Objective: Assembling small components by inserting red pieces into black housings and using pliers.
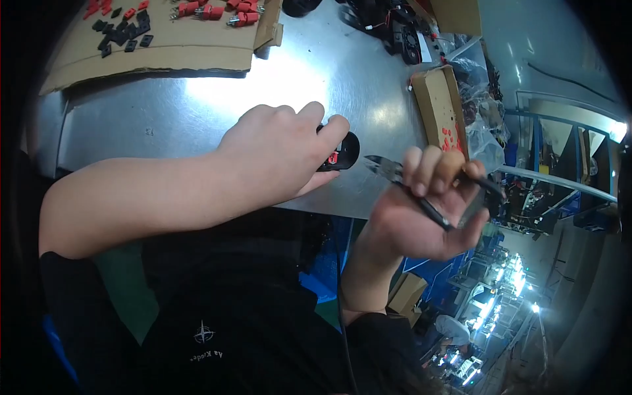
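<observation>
My left hand [280, 141] is closed around a black rounded plastic part [351, 150] near the front edge of the metal table. A small red piece [333, 158] shows inside that part; my fingers hide the rest. To its right, my right hand [428, 204] grips a pair of cutting pliers [388, 169] with dark handles. The pliers' jaws point left toward the black part, a small gap apart from it. My right palm is turned up, with the fingers curled over the handles.
A cardboard sheet [191, 58] at the far left bears small black pieces [125, 33] and red connectors [209, 12]. Black parts with wires [405, 39] lie at the far right. An open cardboard box [431, 99] holding small red pieces stands at the table's right edge.
</observation>
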A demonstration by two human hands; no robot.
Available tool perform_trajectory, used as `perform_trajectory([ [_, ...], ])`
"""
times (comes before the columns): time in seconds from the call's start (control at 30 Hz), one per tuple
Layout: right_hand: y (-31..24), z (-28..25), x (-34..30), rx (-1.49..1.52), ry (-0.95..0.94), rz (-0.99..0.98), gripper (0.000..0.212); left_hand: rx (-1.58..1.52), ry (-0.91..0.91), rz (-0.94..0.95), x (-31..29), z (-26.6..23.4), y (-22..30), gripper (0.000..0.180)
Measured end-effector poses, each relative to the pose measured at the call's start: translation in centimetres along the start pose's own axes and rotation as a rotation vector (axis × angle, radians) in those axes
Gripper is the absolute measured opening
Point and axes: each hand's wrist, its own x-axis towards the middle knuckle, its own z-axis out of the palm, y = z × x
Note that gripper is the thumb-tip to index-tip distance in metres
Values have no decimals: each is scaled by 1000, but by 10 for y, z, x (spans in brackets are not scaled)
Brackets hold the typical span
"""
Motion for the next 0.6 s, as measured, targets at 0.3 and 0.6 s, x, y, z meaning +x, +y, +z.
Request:
perform_trajectory([
  [0.3,7,10,-20,-185,-151,69,66,8,52,29,-1,-1,1,55],
  [0.6,8,27,-14,-335,-99,261,74,-43,58,36,-1,1,-1,51],
])
